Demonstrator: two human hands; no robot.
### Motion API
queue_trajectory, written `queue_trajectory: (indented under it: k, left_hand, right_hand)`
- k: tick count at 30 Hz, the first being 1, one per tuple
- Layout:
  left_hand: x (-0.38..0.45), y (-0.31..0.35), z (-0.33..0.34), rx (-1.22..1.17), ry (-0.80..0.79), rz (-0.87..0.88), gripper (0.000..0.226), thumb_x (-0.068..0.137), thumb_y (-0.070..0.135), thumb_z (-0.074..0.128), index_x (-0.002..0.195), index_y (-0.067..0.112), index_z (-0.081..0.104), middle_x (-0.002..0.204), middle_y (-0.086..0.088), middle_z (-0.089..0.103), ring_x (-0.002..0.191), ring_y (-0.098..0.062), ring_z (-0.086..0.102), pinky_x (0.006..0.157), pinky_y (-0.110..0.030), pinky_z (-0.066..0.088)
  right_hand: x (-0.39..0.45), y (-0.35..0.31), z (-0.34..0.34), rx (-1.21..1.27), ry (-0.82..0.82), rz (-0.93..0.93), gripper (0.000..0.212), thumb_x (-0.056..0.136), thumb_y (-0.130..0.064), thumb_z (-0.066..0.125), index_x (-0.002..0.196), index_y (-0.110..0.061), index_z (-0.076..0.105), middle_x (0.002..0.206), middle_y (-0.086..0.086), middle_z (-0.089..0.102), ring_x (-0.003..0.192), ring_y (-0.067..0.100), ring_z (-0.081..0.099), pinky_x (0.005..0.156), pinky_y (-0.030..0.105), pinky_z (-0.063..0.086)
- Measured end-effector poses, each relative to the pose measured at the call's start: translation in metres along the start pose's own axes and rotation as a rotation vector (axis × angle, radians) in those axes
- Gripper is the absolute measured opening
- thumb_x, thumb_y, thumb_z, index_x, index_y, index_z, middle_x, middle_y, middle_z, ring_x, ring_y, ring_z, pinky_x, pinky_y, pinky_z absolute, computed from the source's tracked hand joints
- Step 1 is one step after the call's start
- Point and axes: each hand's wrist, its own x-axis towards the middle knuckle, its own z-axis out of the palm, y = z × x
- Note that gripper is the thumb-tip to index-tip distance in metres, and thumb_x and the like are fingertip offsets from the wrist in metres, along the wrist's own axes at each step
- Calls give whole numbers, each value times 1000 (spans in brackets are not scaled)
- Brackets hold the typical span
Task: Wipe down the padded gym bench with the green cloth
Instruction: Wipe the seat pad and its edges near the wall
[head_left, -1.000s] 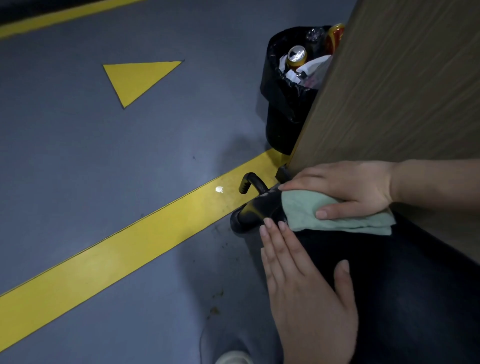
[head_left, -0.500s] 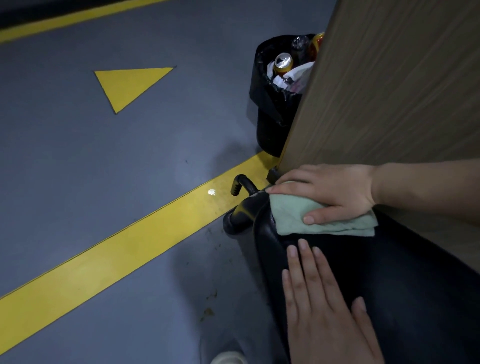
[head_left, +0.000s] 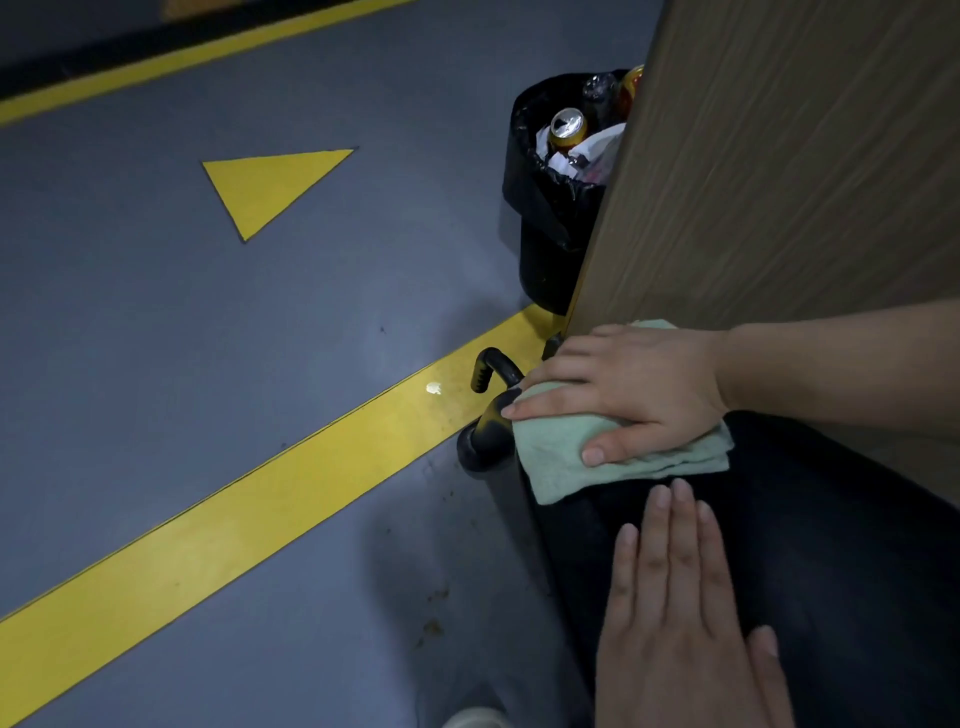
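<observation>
**Wiping the far end of the bench pad**

Farthest left lies the grey floor with its yellow triangle (head_left: 270, 187) and the broad yellow floor stripe (head_left: 218, 525), a small white speck on the stripe near the bench. Next comes the black curved handle (head_left: 488, 366) at the end of the bench frame, just beside the cloth's edge, and behind it a black-lined waste bin (head_left: 550, 228) with a drink can on top.

The green cloth (head_left: 571, 462) sits folded on the far end of the black padded gym bench (head_left: 831, 571), close under the wood-grain panel (head_left: 779, 182). The right hand (head_left: 628, 395) lies flat on top of it, fingers spread and pressing down, thumb pinning the near edge (a press more than a clamp). The left hand (head_left: 680, 623) rests open and flat on the bare pad just short of the cloth, holding nothing.

This looks like the wiping step itself, at the pad's end near the handle. How much of the pad is already done cannot be told. The next move likely calls for drawing the cloth back along the pad under even pressure, which means the left hand must lift clear of its path.
</observation>
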Motion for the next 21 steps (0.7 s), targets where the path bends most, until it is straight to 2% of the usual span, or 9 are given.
queue_trajectory:
  k: [3, 5, 8, 10, 14, 16, 18, 20, 21]
  left_hand:
    - [-4, -7, 1, 17, 12, 102, 103, 68, 51, 40, 150, 1, 1, 149, -6, 37, 139, -19, 32, 112, -33, 23]
    - [-6, -10, -1, -14, 47, 151, 99, 70, 51, 41, 152, 7, 8, 147, -1, 42, 139, -16, 34, 111, -31, 27]
    - [-6, -14, -8, -126, 227, 262, 57, 85, 46, 40, 138, 23, 41, 140, 6, 51, 136, -12, 38, 110, -29, 33]
    - [-2, -19, -19, -172, 295, 272, 46, 92, 43, 36, 133, 25, 45, 142, 6, 47, 138, -13, 36, 112, -30, 30]
    - [19, -24, -39, -191, 267, 242, 62, 84, 45, 45, 142, 24, 33, 147, 4, 34, 142, -15, 25, 115, -34, 22]
    - [19, -18, -37, -190, 257, 255, 64, 83, 44, 46, 143, 23, 32, 147, 4, 35, 141, -15, 27, 114, -33, 22]
    - [10, -16, -25, -179, 226, 189, 69, 78, 42, 50, 142, 22, 34, 147, 4, 37, 140, -14, 29, 113, -32, 24]
    - [0, -17, -13, -189, 217, 51, 77, 68, 40, 51, 140, 17, 37, 148, 2, 36, 139, -15, 32, 108, -33, 28]
    - [-3, -18, -8, -208, 232, -2, 79, 66, 38, 49, 140, 13, 37, 149, 0, 35, 139, -17, 31, 108, -35, 28]
  right_hand:
    - [-3, -5, 1, -31, 22, 19, 65, 91, -68, 14, 149, -39, 17, 145, 5, 39, 119, 26, 46, 92, 47, 41]
    - [-5, -12, 2, -34, 35, 43, 64, 91, -68, 17, 148, -39, 23, 145, 6, 40, 120, 28, 45, 93, 48, 40]
    - [-10, -22, 3, -39, 62, 83, 63, 90, -69, 19, 145, -40, 30, 146, 6, 39, 121, 34, 44, 94, 53, 39]
    - [-14, -29, 7, -55, 81, 120, 62, 89, -70, 22, 145, -43, 30, 149, 5, 36, 125, 37, 41, 98, 54, 36]
    - [-19, -38, 20, -169, 89, 222, 60, 89, -65, 37, 145, -47, 24, 153, 3, 32, 134, 38, 37, 100, 57, 37]
    - [-25, -43, 23, -138, 96, 291, 58, 90, -65, 31, 145, -48, 23, 155, 1, 29, 137, 37, 34, 102, 58, 35]
    - [-36, -47, 26, -19, 149, 378, 57, 90, -70, 21, 145, -53, 17, 159, -6, 16, 145, 30, 17, 110, 56, 20]
    - [-48, -57, 31, 98, 208, 516, 59, 86, -75, 10, 142, -60, 6, 160, -15, -1, 148, 20, -4, 114, 47, 2]
    - [-52, -64, 31, 121, 218, 591, 60, 82, -76, 3, 140, -63, 0, 159, -18, -7, 147, 17, -10, 115, 45, 0]
